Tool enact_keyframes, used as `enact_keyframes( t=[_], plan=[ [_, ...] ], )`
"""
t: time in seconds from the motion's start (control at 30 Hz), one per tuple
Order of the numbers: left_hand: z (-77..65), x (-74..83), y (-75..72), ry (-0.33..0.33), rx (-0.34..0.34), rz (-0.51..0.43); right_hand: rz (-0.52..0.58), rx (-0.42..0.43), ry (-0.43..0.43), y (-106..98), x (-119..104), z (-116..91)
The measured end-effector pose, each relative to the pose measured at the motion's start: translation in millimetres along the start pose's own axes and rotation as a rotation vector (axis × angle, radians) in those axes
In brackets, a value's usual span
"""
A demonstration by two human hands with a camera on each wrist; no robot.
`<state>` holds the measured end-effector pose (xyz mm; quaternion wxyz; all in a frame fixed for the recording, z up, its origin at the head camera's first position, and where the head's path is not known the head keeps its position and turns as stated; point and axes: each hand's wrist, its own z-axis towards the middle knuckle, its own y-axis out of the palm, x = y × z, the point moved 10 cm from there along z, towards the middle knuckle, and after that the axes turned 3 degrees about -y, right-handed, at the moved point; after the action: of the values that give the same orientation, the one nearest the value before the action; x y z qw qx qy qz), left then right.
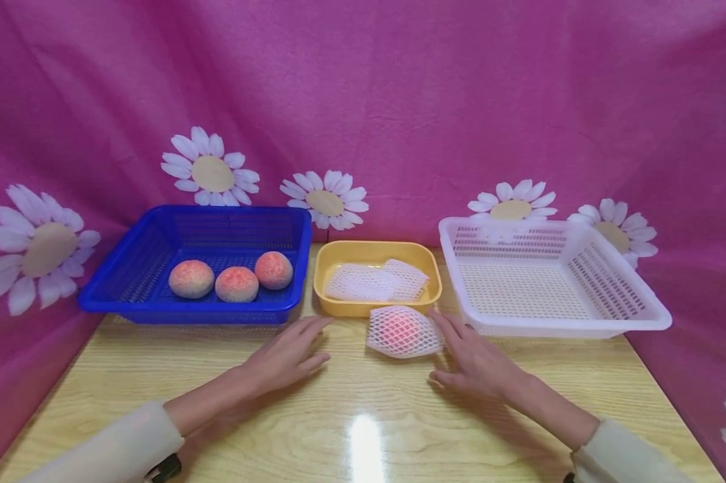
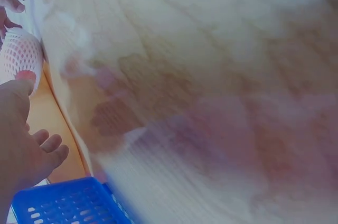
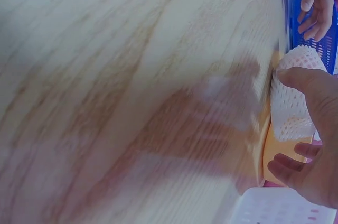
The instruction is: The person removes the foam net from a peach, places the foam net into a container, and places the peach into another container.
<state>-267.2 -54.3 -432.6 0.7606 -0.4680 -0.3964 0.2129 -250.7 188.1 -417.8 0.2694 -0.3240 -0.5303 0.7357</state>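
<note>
A reddish peach (image 1: 398, 329) sits inside a white foam net sleeve (image 1: 426, 342) on the table, just in front of the yellow tray. My right hand (image 1: 474, 359) is beside the sleeve's right end, its fingertips right at the mesh and the thumb apart from the fingers. To the left, my left hand (image 1: 287, 357) hovers over the wood with fingers extended, a gap between it and the sleeve. Neither hand grips anything. In the right wrist view the thumb overlaps the netted peach (image 3: 293, 102).
At left, a blue basket (image 1: 196, 315) holds three peaches (image 1: 237, 284). The yellow tray (image 1: 345, 307) in the middle contains flat foam net sleeves (image 1: 363, 282). A white basket (image 1: 556, 325) stands at right. Behind them hangs a pink flowered cloth (image 1: 399, 100).
</note>
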Motion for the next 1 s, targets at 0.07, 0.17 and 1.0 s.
enact_keyframes(
  t=[0.07, 0.17, 1.0],
  plan=[
    [-3.3, -2.0, -1.8, 0.004, 0.012, 0.004, 0.006, -0.002, 0.010, 0.5, 2.3, -1.8],
    [-9.0, -5.9, -2.6, 0.002, 0.014, 0.008, 0.011, -0.009, 0.037, 1.4, 6.7, -4.2],
    [-43.0, -37.0, -22.4, -0.123, 0.050, 0.025, 0.006, 0.014, 0.121, -2.1, 26.8, -39.1]
  ],
)
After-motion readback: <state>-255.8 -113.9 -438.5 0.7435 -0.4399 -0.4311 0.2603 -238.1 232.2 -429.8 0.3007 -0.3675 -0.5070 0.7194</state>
